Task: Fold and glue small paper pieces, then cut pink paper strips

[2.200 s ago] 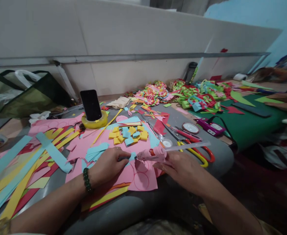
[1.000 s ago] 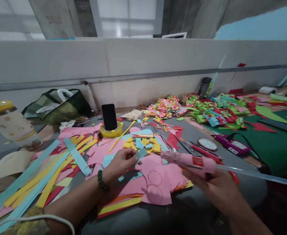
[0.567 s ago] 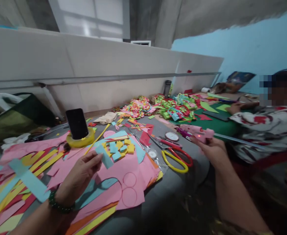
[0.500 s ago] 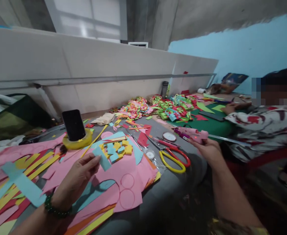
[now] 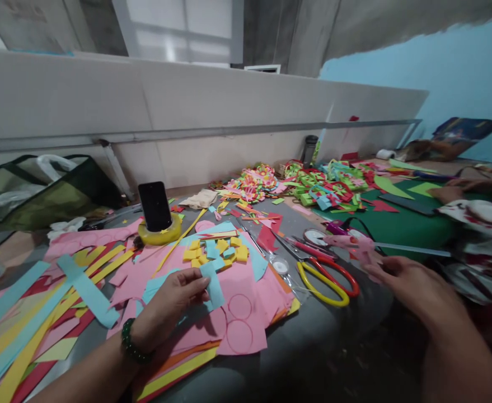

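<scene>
My left hand [image 5: 182, 296], with a green bead bracelet at the wrist, pinches a light blue felt-like piece [image 5: 212, 286] above pink sheets [image 5: 246, 285]. Just beyond the fingers sits a small pile of yellow and blue folded pieces [image 5: 223, 249]. Over at the right, my right hand [image 5: 397, 274] has its fingers loosely closed on the handle of a pink glue gun [image 5: 350, 242], whose clear glue stick [image 5: 413, 248] pokes out the back. The gun is low near the table, its nozzle hidden. Scissors [image 5: 329, 285] with yellow and red handles lie between my hands.
A phone [image 5: 155, 206] leans upright on a yellow tape roll [image 5: 160, 232]. Coloured strips [image 5: 61, 302] cover the left side. Heaps of finished-looking colourful pieces [image 5: 256, 182] lie by the wall. At the far right, a co-worker's sleeve [image 5: 481, 215] reaches over a green surface [image 5: 409, 224].
My view has turned left, so things sit further right. The glue gun has come down closer to the table, and my right hand's grip on it looks looser. My left hand keeps the blue piece.
</scene>
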`<action>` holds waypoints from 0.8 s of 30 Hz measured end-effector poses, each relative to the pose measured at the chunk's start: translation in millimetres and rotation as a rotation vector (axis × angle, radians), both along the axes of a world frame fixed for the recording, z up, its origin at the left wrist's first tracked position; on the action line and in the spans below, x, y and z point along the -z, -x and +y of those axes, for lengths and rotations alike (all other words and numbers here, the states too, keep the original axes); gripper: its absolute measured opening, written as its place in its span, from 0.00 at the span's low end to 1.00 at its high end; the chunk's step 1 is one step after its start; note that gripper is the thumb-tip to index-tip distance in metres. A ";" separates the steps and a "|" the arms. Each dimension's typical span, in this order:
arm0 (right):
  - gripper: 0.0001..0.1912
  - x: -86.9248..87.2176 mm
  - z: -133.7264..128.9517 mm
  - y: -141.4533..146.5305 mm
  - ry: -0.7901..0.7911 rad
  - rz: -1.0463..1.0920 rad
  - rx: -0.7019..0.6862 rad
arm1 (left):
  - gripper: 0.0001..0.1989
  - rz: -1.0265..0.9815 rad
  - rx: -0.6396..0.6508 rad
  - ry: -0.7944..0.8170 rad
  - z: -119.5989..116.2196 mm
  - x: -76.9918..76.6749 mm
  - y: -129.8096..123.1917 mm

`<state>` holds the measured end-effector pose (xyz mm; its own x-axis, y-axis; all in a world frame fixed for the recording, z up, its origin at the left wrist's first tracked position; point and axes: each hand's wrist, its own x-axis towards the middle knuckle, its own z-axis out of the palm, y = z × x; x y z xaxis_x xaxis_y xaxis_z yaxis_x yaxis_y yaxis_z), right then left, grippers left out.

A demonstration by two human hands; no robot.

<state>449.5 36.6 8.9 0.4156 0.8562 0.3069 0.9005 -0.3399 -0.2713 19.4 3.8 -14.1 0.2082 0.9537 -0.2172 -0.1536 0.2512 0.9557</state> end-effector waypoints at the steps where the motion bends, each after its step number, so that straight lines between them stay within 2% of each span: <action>1: 0.24 -4.5 -10.9 4.6 0.051 0.010 0.080 | 0.14 0.005 -0.001 0.001 0.8 -0.3 -0.3; 2: 0.23 -8.5 -21.7 12.7 0.081 0.038 0.138 | 0.14 0.006 -0.003 0.003 1.6 -0.5 -0.8; 3: 0.21 -11.9 -31.8 24.9 0.019 0.066 0.064 | 0.14 0.006 -0.004 0.007 2.3 -0.5 -1.3; 4: 0.18 -14.6 -40.2 40.9 -0.077 0.120 -0.095 | 0.14 0.007 -0.003 0.013 2.9 -0.2 -1.9; 5: 0.15 -16.5 -46.5 60.2 -0.167 0.172 -0.333 | 0.14 0.009 0.000 0.018 3.3 0.3 -2.3; 7: 0.09 -17.8 -51.6 104.7 -0.236 0.171 -0.821 | 0.14 0.012 0.011 0.016 3.3 1.8 -2.6; 8: 0.07 -17.4 -50.6 127.6 -0.252 0.151 -1.013 | 0.14 0.014 0.018 0.010 3.0 2.5 -2.4; 10: 0.11 -14.7 -43.6 168.7 -0.226 0.133 -1.278 | 0.15 0.013 0.033 -0.010 1.9 3.2 -1.9; 11: 0.13 -12.7 -38.6 185.4 -0.181 0.122 -1.344 | 0.15 0.010 0.040 -0.018 1.4 3.0 -1.5; 14: 0.11 -6.2 -23.7 217.8 -0.166 0.136 -1.469 | 0.14 0.010 0.072 -0.041 -0.2 0.0 -0.5; 17: 0.06 -1.4 -13.8 229.9 -0.202 0.266 -1.535 | 0.15 0.070 0.091 -0.093 -1.0 -4.2 -0.2; 19: 0.06 0.8 -10.1 232.6 -0.171 0.396 -1.491 | 0.15 0.135 0.088 -0.126 -1.1 -6.2 -0.5; 24: 0.08 8.6 -2.5 236.2 0.030 0.794 -1.220 | 0.15 0.277 0.106 -0.191 -1.7 -8.7 -2.5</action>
<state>213.3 34.1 0.3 -0.5117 0.7960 0.3235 0.2467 0.4968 -0.8321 21.9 2.1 -5.3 0.2663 0.9588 -0.0989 0.1353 0.0644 0.9887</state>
